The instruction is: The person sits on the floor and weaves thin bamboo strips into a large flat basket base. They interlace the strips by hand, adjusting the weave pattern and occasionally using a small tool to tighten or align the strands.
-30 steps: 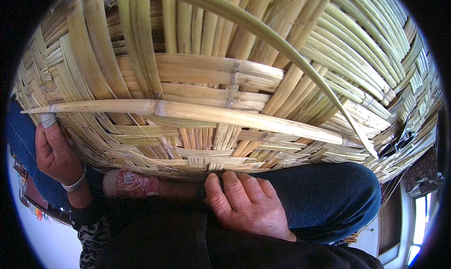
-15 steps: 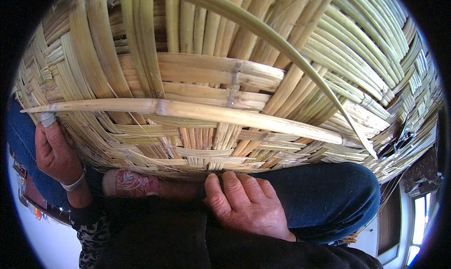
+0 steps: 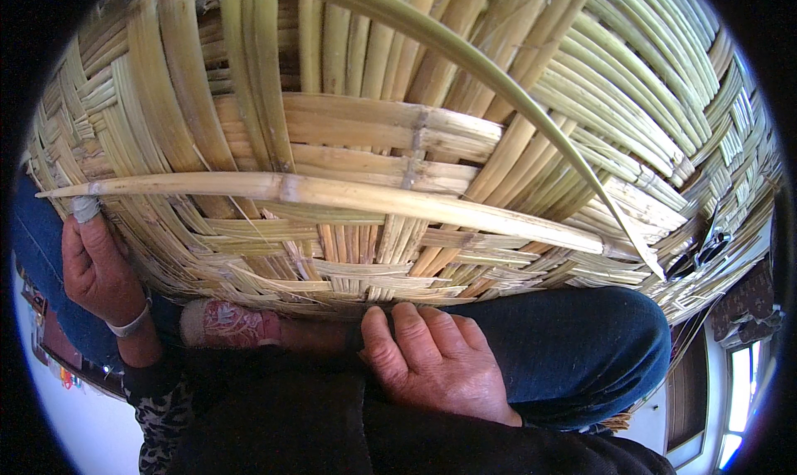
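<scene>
A large woven piece of split reed (image 3: 353, 131) fills the upper view, its near edge against my lap. Across its front runs a long, pale split-reed strip (image 3: 365, 194), jointed and tapering to a point at the left. My left hand (image 3: 101, 267) is closed at that pointed end, its fingers folded and one wrapped fingertip pressed against the strip. Near the middle, my right hand (image 3: 440, 363) sits by the weave's near edge, with its fingers bent together. Those fingertips curl out of sight, so anything under them is hidden.
A loose greenish strip (image 3: 498, 81) arches over the weave, its tip down at the right. Beside that tip lies a dark object (image 3: 706, 251), too unclear to name. My bent leg in jeans (image 3: 581, 350) and a patterned sock (image 3: 232, 322) are below the weave.
My left hand and the long strip show almost no movement. The weave's upper left part has shifted very slightly to the right. My right hand stays in place.
</scene>
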The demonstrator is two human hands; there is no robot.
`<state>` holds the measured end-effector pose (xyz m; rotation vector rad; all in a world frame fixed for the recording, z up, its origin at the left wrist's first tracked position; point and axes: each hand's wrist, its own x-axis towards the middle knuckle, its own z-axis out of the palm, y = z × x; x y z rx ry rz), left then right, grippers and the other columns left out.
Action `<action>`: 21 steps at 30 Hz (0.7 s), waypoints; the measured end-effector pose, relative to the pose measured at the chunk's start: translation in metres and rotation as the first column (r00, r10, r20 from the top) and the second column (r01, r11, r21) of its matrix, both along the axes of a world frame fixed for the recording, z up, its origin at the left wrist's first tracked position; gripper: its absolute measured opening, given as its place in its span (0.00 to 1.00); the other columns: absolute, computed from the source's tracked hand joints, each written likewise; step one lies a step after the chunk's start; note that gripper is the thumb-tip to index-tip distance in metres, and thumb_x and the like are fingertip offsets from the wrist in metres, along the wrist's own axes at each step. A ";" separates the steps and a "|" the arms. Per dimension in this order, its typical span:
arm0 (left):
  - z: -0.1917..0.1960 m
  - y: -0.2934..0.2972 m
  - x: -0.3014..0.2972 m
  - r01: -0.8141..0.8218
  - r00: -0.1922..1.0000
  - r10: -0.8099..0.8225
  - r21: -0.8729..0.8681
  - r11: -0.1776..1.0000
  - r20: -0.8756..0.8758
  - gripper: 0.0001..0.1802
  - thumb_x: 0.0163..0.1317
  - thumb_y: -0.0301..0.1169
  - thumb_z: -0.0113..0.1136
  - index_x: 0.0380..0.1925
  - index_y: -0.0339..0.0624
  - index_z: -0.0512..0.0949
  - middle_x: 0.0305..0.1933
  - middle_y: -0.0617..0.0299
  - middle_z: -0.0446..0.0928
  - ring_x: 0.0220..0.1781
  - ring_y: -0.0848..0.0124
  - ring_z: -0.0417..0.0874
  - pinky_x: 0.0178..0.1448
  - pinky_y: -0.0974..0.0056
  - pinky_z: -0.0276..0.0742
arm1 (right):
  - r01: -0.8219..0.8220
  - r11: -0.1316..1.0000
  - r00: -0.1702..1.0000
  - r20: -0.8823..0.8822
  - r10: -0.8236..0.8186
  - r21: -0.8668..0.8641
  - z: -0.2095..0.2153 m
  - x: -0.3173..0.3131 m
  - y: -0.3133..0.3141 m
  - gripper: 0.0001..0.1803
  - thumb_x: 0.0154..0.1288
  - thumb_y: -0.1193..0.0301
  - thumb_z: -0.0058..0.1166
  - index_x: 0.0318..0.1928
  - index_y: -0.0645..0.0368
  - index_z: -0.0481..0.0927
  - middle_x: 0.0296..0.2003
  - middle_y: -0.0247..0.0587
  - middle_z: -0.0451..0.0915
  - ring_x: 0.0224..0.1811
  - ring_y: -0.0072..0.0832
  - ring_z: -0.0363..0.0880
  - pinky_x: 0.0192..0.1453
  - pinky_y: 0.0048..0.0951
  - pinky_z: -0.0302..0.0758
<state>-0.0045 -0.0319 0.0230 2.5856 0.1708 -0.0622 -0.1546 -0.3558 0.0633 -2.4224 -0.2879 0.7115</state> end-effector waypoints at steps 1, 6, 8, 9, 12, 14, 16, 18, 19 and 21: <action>0.000 0.000 0.000 0.006 1.000 -0.006 0.010 1.000 -0.003 0.18 0.83 0.36 0.56 0.30 0.42 0.77 0.24 0.75 0.66 0.26 0.84 0.62 0.30 0.74 0.54 | -0.001 1.000 1.000 0.002 0.001 -0.002 0.000 0.000 0.000 0.19 0.67 0.63 0.59 0.56 0.55 0.81 0.44 0.38 0.84 0.41 0.26 0.80 0.40 0.28 0.76; -0.002 0.000 0.001 0.038 0.999 -0.038 0.010 0.999 0.016 0.19 0.83 0.35 0.56 0.28 0.42 0.75 0.24 0.75 0.65 0.27 0.84 0.61 0.30 0.74 0.54 | -0.002 1.000 1.000 0.004 0.002 0.004 0.000 0.001 -0.001 0.19 0.67 0.63 0.59 0.56 0.55 0.81 0.44 0.38 0.83 0.40 0.26 0.80 0.40 0.27 0.76; -0.002 -0.001 0.001 0.037 0.999 -0.037 0.001 0.999 0.015 0.19 0.83 0.35 0.56 0.28 0.42 0.75 0.24 0.75 0.65 0.27 0.84 0.61 0.30 0.74 0.54 | -0.003 1.000 1.000 -0.007 0.003 0.005 0.000 0.001 -0.001 0.19 0.67 0.64 0.59 0.56 0.54 0.81 0.43 0.38 0.83 0.40 0.26 0.80 0.39 0.27 0.76; -0.002 -0.001 0.001 0.026 1.000 -0.026 -0.011 1.000 0.016 0.19 0.83 0.35 0.56 0.28 0.42 0.75 0.24 0.75 0.65 0.27 0.84 0.61 0.30 0.74 0.54 | -0.004 1.000 1.000 -0.012 0.004 0.006 0.000 0.001 -0.001 0.19 0.67 0.64 0.59 0.56 0.54 0.81 0.43 0.38 0.83 0.40 0.26 0.80 0.39 0.27 0.76; -0.002 -0.003 0.001 0.042 0.999 -0.042 0.007 0.999 0.023 0.18 0.83 0.35 0.57 0.29 0.42 0.76 0.24 0.76 0.66 0.27 0.84 0.61 0.30 0.74 0.54 | -0.006 1.000 1.000 -0.008 0.006 0.018 0.000 0.002 -0.002 0.19 0.67 0.64 0.60 0.56 0.55 0.81 0.43 0.38 0.83 0.40 0.25 0.80 0.39 0.28 0.76; -0.003 -0.003 0.001 0.038 0.999 -0.039 0.012 0.999 0.035 0.17 0.83 0.35 0.57 0.30 0.41 0.77 0.24 0.76 0.67 0.27 0.84 0.61 0.30 0.74 0.54 | 0.003 1.000 1.000 -0.029 -0.002 0.025 0.001 0.003 -0.001 0.19 0.67 0.64 0.60 0.56 0.55 0.81 0.43 0.38 0.83 0.40 0.26 0.80 0.39 0.28 0.76; -0.003 0.000 0.000 0.030 0.999 -0.030 0.004 1.000 0.033 0.16 0.82 0.35 0.57 0.31 0.41 0.78 0.25 0.76 0.68 0.27 0.85 0.61 0.30 0.75 0.54 | 0.006 1.000 0.999 -0.037 -0.005 0.025 0.002 0.003 -0.001 0.19 0.67 0.64 0.60 0.57 0.55 0.81 0.43 0.39 0.84 0.41 0.26 0.81 0.40 0.28 0.77; -0.001 0.006 -0.003 0.020 1.000 -0.020 -0.013 1.000 0.016 0.16 0.82 0.34 0.57 0.32 0.40 0.80 0.25 0.76 0.69 0.27 0.85 0.62 0.30 0.75 0.54 | 0.002 1.000 0.999 -0.033 -0.001 0.022 0.002 0.003 -0.002 0.19 0.67 0.64 0.60 0.57 0.55 0.81 0.44 0.39 0.84 0.41 0.27 0.81 0.40 0.28 0.77; 0.000 0.009 -0.002 0.037 0.999 -0.038 -0.011 0.999 -0.016 0.15 0.82 0.35 0.57 0.36 0.39 0.81 0.27 0.75 0.71 0.28 0.85 0.63 0.32 0.75 0.57 | 0.001 1.000 0.999 -0.032 -0.001 0.020 0.002 0.003 -0.002 0.19 0.67 0.64 0.59 0.57 0.55 0.81 0.44 0.39 0.84 0.41 0.27 0.81 0.40 0.28 0.77; 0.004 0.016 0.002 0.095 0.994 -0.096 -0.009 0.995 -0.048 0.15 0.83 0.36 0.56 0.42 0.36 0.83 0.31 0.74 0.75 0.32 0.84 0.67 0.35 0.75 0.61 | -0.003 1.000 0.999 -0.036 0.003 0.022 0.002 0.004 -0.002 0.19 0.67 0.64 0.59 0.57 0.55 0.81 0.45 0.40 0.84 0.42 0.27 0.82 0.41 0.28 0.77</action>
